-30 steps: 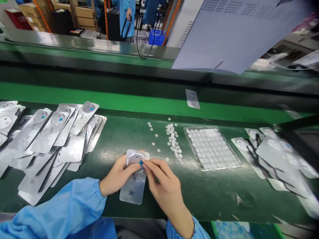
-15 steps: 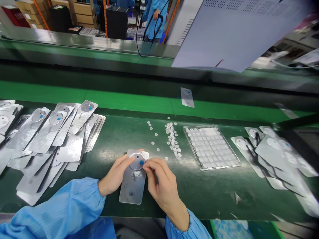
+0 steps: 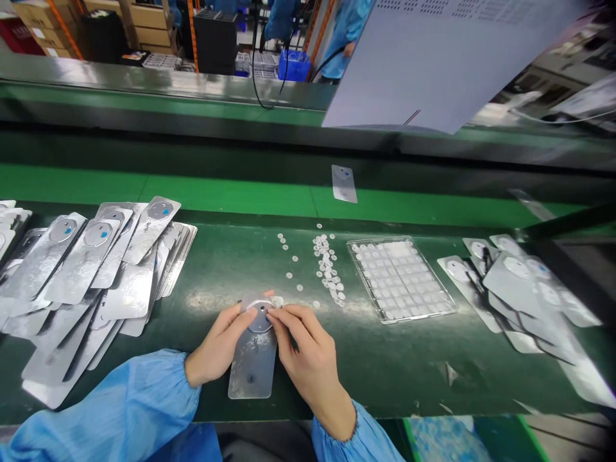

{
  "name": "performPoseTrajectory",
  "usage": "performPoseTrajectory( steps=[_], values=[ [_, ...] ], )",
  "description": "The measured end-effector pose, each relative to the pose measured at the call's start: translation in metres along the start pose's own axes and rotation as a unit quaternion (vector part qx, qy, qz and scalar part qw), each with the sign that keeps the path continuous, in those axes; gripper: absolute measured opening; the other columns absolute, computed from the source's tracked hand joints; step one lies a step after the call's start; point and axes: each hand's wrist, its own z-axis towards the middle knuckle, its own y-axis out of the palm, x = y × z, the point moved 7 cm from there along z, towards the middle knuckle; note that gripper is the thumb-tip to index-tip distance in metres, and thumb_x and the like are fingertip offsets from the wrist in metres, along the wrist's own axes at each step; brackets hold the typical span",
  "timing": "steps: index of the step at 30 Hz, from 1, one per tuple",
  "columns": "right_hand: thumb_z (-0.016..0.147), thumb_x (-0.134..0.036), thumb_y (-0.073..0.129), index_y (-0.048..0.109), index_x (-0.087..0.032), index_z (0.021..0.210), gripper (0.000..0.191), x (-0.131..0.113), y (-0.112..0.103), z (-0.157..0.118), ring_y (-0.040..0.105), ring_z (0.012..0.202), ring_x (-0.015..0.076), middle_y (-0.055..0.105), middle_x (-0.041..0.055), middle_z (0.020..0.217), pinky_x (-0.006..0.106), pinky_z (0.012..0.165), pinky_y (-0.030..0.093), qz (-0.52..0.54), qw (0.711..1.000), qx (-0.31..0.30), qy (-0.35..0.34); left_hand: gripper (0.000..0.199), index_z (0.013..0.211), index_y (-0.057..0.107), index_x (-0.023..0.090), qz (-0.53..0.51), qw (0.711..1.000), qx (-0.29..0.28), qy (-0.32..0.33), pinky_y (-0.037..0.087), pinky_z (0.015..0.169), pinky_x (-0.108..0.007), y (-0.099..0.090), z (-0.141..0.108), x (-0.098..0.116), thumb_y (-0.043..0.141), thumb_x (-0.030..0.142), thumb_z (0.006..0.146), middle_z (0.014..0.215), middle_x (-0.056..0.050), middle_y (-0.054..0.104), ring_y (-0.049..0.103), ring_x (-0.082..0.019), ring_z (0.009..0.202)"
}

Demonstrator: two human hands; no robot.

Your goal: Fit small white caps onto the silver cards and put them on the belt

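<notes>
A silvery phone back cover (image 3: pixel 251 372) with a round camera ring lies before me on the green bench, its ring end uppermost. My left hand (image 3: pixel 219 337) is closed on its upper left edge, thumb on the ring. At the right side of the ring, the fingertips of my right hand (image 3: pixel 308 350) are pinched together over the spot with the blue dot, which they hide. I cannot make out what is between them. Beyond the cover lie loose small clear discs (image 3: pixel 327 263). To their right stands a clear tray (image 3: pixel 382 316) filled with rows of small white pieces.
Overlapping phone back covers (image 3: pixel 129 292) are heaped on the left, and another heap (image 3: pixel 524 298) lies on the right. A single cover (image 3: pixel 343 185) rests on the bright green strip. A white panel (image 3: pixel 394 70) overhangs the back. A green bin (image 3: pixel 514 443) sits below the front edge.
My right fingertips have moved over the blue dot, which showed before. The view has shifted slightly. The person in blue at the back appears farther right.
</notes>
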Motion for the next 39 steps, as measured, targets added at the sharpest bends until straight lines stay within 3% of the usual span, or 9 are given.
performPoseTrajectory(
  steps=[5,14,17,21,24,27,30,34,39],
  values=[
    [0.106,-0.010,0.048,0.062,-0.022,0.103,0.019,0.002,0.003,0.000,0.066,0.080,0.0177,0.065,0.0061,0.094,0.028,0.067,0.054,0.036,0.999,-0.021,0.017,0.050,0.136,0.071,0.020,-0.015,1.000,0.007,0.018,0.046,0.109,-0.035,-0.001,0.002,0.000,0.069,0.048,0.095,0.132,-0.008,0.074,0.064,-0.030,0.126],
    [0.103,-0.026,0.061,0.064,-0.021,0.089,0.016,0.036,-0.023,-0.029,0.055,0.076,0.0167,0.056,0.0030,0.087,0.027,0.061,0.047,0.267,0.927,0.105,0.243,0.068,0.138,0.068,0.019,-0.140,0.988,0.030,-0.062,0.060,0.087,-0.042,-0.001,0.004,-0.007,0.081,0.053,0.081,0.108,-0.011,0.081,0.075,-0.036,0.105],
    [0.095,-0.038,0.074,0.068,-0.021,0.087,0.020,0.072,-0.074,-0.061,0.054,0.072,0.0156,0.058,0.0031,0.087,0.028,0.060,0.045,0.269,0.887,0.163,0.337,0.060,0.119,0.076,0.015,-0.139,0.985,0.069,-0.082,0.061,0.085,-0.042,-0.001,0.001,-0.001,0.086,0.054,0.074,0.105,-0.013,0.081,0.077,-0.037,0.098],
    [0.073,-0.055,0.088,0.067,-0.023,0.078,0.038,0.133,-0.185,-0.138,0.053,0.068,0.0183,0.054,0.0044,0.082,0.033,0.057,0.045,0.189,0.823,0.293,0.449,0.054,0.107,0.077,0.013,-0.105,0.985,0.104,-0.088,0.063,0.084,-0.039,-0.003,-0.002,0.005,0.092,0.049,0.069,0.109,-0.016,0.080,0.078,-0.036,0.099],
    [0.069,-0.075,0.069,0.058,-0.027,0.067,0.048,0.161,-0.248,-0.195,0.052,0.059,0.0231,0.051,0.0043,0.070,0.039,0.052,0.045,-0.003,0.822,0.261,0.506,0.062,0.109,0.075,0.013,-0.063,0.982,0.139,-0.109,0.064,0.078,-0.034,-0.006,-0.003,0.005,0.097,0.046,0.062,0.107,-0.015,0.081,0.079,-0.033,0.094],
    [0.065,-0.067,0.066,0.059,-0.027,0.067,0.041,0.172,-0.275,-0.239,0.062,0.074,0.0349,0.059,0.0093,0.074,0.052,0.067,0.052,-0.167,0.790,0.270,0.524,0.066,0.112,0.072,0.014,-0.029,0.976,0.176,-0.124,0.065,0.072,-0.030,-0.009,-0.002,0.005,0.099,0.043,0.059,0.103,-0.013,0.082,0.079,-0.032,0.091],
    [0.063,-0.054,0.070,0.064,-0.022,0.071,0.033,0.177,-0.280,-0.260,0.062,0.098,0.0438,0.067,0.0177,0.088,0.061,0.092,0.047,-0.272,0.751,0.291,0.526,0.065,0.114,0.070,0.017,-0.008,0.968,0.217,-0.129,0.064,0.065,-0.027,-0.016,0.000,0.006,0.097,0.040,0.060,0.099,-0.011,0.082,0.079,-0.031,0.091],
    [0.081,-0.046,0.054,0.071,-0.016,0.087,0.034,0.174,-0.273,-0.243,0.066,0.093,0.0410,0.071,0.0200,0.091,0.058,0.090,0.049,-0.320,0.738,0.291,0.517,0.064,0.112,0.070,0.019,0.012,0.959,0.249,-0.134,0.062,0.056,-0.028,-0.025,0.004,0.001,0.095,0.044,0.058,0.087,-0.006,0.081,0.078,-0.030,0.079],
    [0.095,-0.037,0.059,0.069,-0.019,0.117,0.031,0.116,-0.194,-0.142,0.063,0.119,0.0344,0.067,0.0183,0.127,0.047,0.092,0.054,-0.162,0.877,0.318,0.322,0.069,0.119,0.071,0.018,0.002,0.978,0.202,-0.050,0.065,0.079,-0.039,0.011,0.017,-0.003,0.092,0.050,0.062,0.113,-0.010,0.080,0.075,-0.037,0.107]
  ],
)
